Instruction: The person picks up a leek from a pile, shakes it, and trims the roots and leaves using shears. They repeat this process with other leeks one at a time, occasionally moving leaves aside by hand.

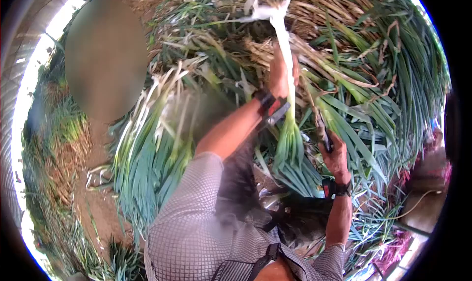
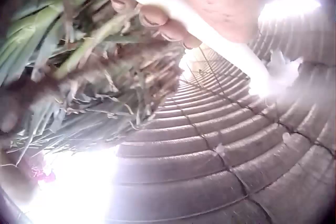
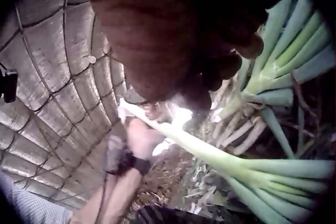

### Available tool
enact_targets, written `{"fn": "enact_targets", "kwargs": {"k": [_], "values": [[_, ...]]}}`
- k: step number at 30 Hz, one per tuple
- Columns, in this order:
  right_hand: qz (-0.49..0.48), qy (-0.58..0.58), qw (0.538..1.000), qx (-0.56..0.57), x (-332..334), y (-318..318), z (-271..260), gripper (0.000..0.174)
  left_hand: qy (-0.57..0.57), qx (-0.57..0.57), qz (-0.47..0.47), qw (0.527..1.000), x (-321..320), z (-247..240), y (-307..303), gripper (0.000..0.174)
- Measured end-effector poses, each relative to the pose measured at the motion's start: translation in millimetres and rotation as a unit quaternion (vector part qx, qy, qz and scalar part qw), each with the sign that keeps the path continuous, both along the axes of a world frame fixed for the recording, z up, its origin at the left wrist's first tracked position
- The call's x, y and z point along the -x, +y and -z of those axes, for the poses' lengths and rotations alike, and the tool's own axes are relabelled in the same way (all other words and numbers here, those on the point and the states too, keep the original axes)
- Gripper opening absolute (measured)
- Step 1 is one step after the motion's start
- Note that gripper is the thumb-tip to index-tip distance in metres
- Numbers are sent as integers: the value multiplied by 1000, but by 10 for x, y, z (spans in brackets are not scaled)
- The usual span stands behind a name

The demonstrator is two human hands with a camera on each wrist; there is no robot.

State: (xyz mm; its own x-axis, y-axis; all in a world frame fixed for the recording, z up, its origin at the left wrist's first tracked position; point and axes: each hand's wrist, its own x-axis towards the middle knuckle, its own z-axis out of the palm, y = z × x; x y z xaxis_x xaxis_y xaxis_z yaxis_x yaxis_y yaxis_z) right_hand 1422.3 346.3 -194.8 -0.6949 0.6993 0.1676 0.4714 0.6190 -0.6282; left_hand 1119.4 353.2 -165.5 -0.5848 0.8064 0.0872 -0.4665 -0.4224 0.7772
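My left hand point(image 1: 278, 77) grips a leek point(image 1: 281, 32) by its long white stalk, with fingers curled round it in the left wrist view. The white end points away from me, and loose pale skin point(image 1: 255, 9) flares out there, blurred. Its green leaves point(image 1: 290, 150) fan down toward my lap. Just right of these leaves, my right hand point(image 1: 337, 155) holds a dark-handled tool point(image 1: 326, 139) with a narrow end pointing forward. In the right wrist view the hand point(image 3: 152, 40) is in shadow and hides most of the tool, so I cannot tell its exact kind.
A pile of leeks point(image 1: 413, 84) rises at the front and right, several with dry brown stalks. More leeks point(image 1: 147, 172) lie to my left beside bare soil point(image 1: 98, 217). A ribbed curved roof point(image 2: 210, 155) arches overhead. Loose leaves point(image 1: 364, 236) litter the lower right.
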Motion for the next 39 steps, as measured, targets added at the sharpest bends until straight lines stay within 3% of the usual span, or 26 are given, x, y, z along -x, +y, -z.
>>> {"fn": "enact_targets", "kwargs": {"k": [2, 4, 7, 10, 11, 15, 17, 19, 20, 22, 23, 24, 25, 26, 28, 29, 30, 31, 33, 35, 38, 39], "values": [[-25, -23, 999, 35, -65, -64, 165, 46, 34, -77, -28, 996, 396, -478, -144, 78], [-34, -15, 999, 16, -101, -118, 283, 46, 139, -98, -125, 978, 731, -1135, -444, 75], [-42, -44, 998, -7, -118, -121, 282, 46, 403, -96, -221, 883, 1510, -1791, -1059, 69], [-7, -103, 995, 11, -99, -94, 369, 39, 628, 73, -328, 702, 2298, -2308, -1884, 63], [-8, -106, 994, -37, -90, -121, 347, 37, 676, 135, -340, 640, 2593, -2423, -2155, 61], [-2, -141, 990, 2, -314, -20, 519, 45, 790, 370, -313, 376, 3676, -2745, -2994, 56], [-1, -137, 990, 27, -420, -28, 530, 49, 785, 437, -292, 328, 3941, -2635, -3231, 54], [13, -152, 988, 31, -515, -62, 518, 49, 749, 475, -296, 354, 4030, -2191, -3340, 53], [19, -161, 986, 33, -577, -80, 508, 49, 721, 475, -310, 398, 4006, -1836, -3343, 53], [61, -101, 993, 16, -693, -88, 574, 47, 644, 421, -342, 539, 3698, -816, -3070, 35], [83, -73, 994, 6, -757, -85, 592, 46, 684, 409, -266, 542, 3451, -490, -2849, 34], [114, -66, 991, 34, -796, -60, 559, 42, 645, 328, -176, 667, 3130, -83, -2536, 35], [125, -83, 988, 33, -829, -57, 515, 45, 505, 324, -61, 798, 2511, 65, -2173, 36], [133, -98, 986, 30, -832, -56, 465, 48, 418, 271, 42, 866, 1856, 30, -1886, 38], [117, -120, 986, 16, -782, -102, 352, 49, 265, 210, 175, 925, 1082, 310, -1281, 40], [116, -123, 985, 35, -725, -147, 260, 47, 209, 216, 208, 931, 737, 412, -1006, 40], [123, -124, 983, 56, -733, -114, 295, 47, 175, 65, 285, 940, 639, 925, -673, 37], [129, -123, 981, 75, -734, -57, 339, 46, 158, 209, 258, 930, 242, 886, -440, 35], [120, -155, 980, 39, -687, -2, 296, 48, 145, 221, 276, 924, -173, 1260, -19, 35], [92, -156, 981, 66, -642, 30, 186, 50, 151, 193, 219, 944, -393, 1607, 286, 26], [100, -129, 984, 68, -617, 105, 123, 53, 121, 241, 153, 951, -417, 1871, 702, 19], [106, -132, 983, 74, -602, 140, 107, 54, 67, 235, 147, 958, -419, 1865, 764, 16]]}}
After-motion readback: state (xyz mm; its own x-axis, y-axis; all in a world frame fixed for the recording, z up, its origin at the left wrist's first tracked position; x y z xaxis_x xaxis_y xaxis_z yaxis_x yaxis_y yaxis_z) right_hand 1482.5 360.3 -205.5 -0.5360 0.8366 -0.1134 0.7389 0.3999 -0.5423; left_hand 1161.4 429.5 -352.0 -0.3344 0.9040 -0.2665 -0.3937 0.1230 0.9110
